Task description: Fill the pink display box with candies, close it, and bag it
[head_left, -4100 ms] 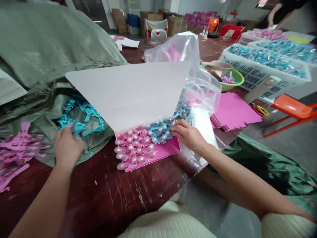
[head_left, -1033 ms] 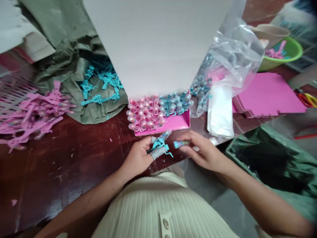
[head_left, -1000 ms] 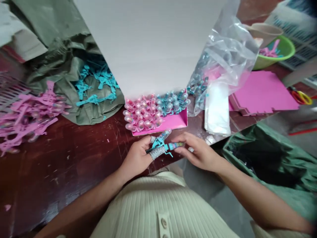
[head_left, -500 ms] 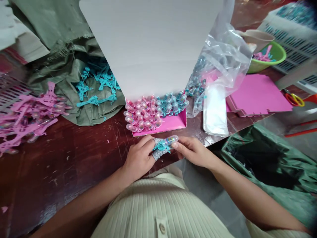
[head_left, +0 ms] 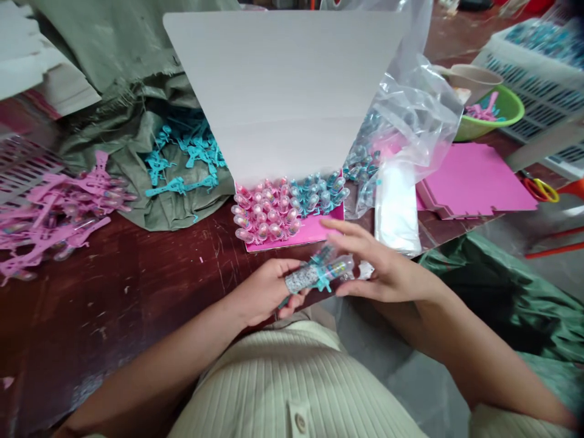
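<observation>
My left hand (head_left: 267,289) is closed around a blue plastic toy (head_left: 322,280) with a clear capsule of small coloured pieces at its end. Speckled grey wrapping covers part of that hand's fingers. My right hand (head_left: 381,261) is beside the capsule tip, thumb and fingers spread apart; a small white patch (head_left: 365,269) shows among its fingers, its kind unclear. Just beyond both hands stands a pink box (head_left: 317,228) with a raised white lid (head_left: 287,91). Inside it, pink capsule toys (head_left: 264,213) stand upright on the left, and blue capsule toys (head_left: 319,190) behind on the right.
Pink toys (head_left: 68,210) are heaped at the left, near blue plastic parts (head_left: 182,158) on a green cloth (head_left: 137,210). To the right lie clear bags (head_left: 396,210), flat pink card (head_left: 479,182) and yellow-handled scissors (head_left: 541,188). A green bowl (head_left: 511,115) stands behind.
My right hand has come off the capsule tip and spread its fingers. The blue toy has shifted right and turned in my left hand, which has rolled over. The view has tilted up slightly.
</observation>
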Demonstrator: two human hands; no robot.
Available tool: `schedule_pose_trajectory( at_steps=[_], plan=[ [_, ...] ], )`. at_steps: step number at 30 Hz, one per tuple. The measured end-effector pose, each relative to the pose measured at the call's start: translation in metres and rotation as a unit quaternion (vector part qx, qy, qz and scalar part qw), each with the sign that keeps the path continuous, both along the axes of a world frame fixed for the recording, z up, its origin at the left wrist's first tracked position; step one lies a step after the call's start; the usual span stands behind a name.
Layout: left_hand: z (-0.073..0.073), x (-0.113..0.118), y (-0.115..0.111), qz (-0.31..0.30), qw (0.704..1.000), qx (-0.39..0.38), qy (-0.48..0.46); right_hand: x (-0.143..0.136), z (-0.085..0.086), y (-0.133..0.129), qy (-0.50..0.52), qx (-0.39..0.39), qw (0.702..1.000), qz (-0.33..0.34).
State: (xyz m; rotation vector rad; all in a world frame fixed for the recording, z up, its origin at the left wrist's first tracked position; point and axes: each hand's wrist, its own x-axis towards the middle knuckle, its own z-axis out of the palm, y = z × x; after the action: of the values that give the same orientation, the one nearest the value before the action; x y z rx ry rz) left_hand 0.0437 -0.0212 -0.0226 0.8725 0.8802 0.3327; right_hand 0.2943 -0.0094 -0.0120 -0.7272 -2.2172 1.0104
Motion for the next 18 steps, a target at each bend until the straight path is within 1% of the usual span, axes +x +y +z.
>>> schedule_pose_trajectory(
  at_steps=[1, 2, 3, 4, 5, 6, 7, 8, 9, 10, 11, 12, 13, 14, 15, 16, 17, 18],
  plan=[
    [0.001, 0.002, 0.000, -0.020, 0.999, -0.029, -0.014, 0.000, 0.005, 0.004, 0.009, 0.000, 0.999, 0.047],
    [0.002, 0.002, 0.000, -0.037, 0.999, -0.023, -0.013, -0.001, 0.008, 0.007, 0.022, -0.011, 0.997, 0.076],
    [0.003, 0.002, 0.000, -0.042, 0.999, 0.017, 0.001, -0.002, 0.010, 0.008, 0.037, -0.035, 0.995, 0.082],
    [0.002, 0.000, 0.000, -0.033, 0.995, 0.088, 0.027, -0.003, 0.011, 0.008, 0.054, -0.072, 0.994, 0.066],
    [0.001, -0.003, 0.000, -0.011, 0.981, 0.182, 0.066, -0.005, 0.010, 0.007, 0.074, -0.116, 0.990, 0.037],
    [0.000, -0.006, 0.000, 0.017, 0.951, 0.289, 0.112, -0.006, 0.008, 0.004, 0.094, -0.164, 0.982, 0.006],
    [-0.002, -0.009, 0.000, 0.037, 0.904, 0.395, 0.157, -0.008, 0.007, 0.001, 0.109, -0.214, 0.971, -0.019],
    [-0.004, -0.011, 0.000, 0.044, 0.849, 0.489, 0.195, -0.010, 0.005, -0.001, 0.115, -0.258, 0.959, -0.036],
    [-0.006, -0.013, 0.001, 0.039, 0.793, 0.566, 0.223, -0.011, 0.004, -0.004, 0.109, -0.288, 0.950, -0.049],
    [-0.007, -0.014, 0.002, 0.029, 0.738, 0.629, 0.242, -0.011, 0.004, -0.005, 0.095, -0.294, 0.949, -0.066],
    [-0.008, -0.014, 0.005, 0.026, 0.684, 0.683, 0.254, -0.010, 0.006, -0.004, 0.076, -0.276, 0.953, -0.095],
    [-0.009, -0.014, 0.009, 0.033, 0.632, 0.727, 0.266, -0.007, 0.008, 0.000, 0.050, -0.235, 0.961, -0.135],
    [-0.010, -0.015, 0.015, 0.048, 0.583, 0.761, 0.281, -0.003, 0.010, 0.005, 0.021, -0.177, 0.967, -0.180],
    [-0.010, -0.015, 0.022, 0.059, 0.542, 0.784, 0.298, 0.002, 0.011, 0.013, -0.013, -0.109, 0.969, -0.223],
    [-0.011, -0.016, 0.030, 0.058, 0.512, 0.798, 0.313, 0.006, 0.011, 0.022, -0.052, -0.044, 0.965, -0.253],
    [-0.012, -0.018, 0.038, 0.043, 0.497, 0.804, 0.324, 0.009, 0.009, 0.032, -0.091, 0.010, 0.960, -0.266],
    [-0.013, -0.019, 0.046, 0.020, 0.492, 0.805, 0.329, 0.010, 0.006, 0.041, -0.130, 0.047, 0.956, -0.260],
    [-0.015, -0.021, 0.053, -0.004, 0.497, 0.803, 0.329, 0.009, 0.001, 0.051, -0.164, 0.069, 0.954, -0.240]
  ],
)
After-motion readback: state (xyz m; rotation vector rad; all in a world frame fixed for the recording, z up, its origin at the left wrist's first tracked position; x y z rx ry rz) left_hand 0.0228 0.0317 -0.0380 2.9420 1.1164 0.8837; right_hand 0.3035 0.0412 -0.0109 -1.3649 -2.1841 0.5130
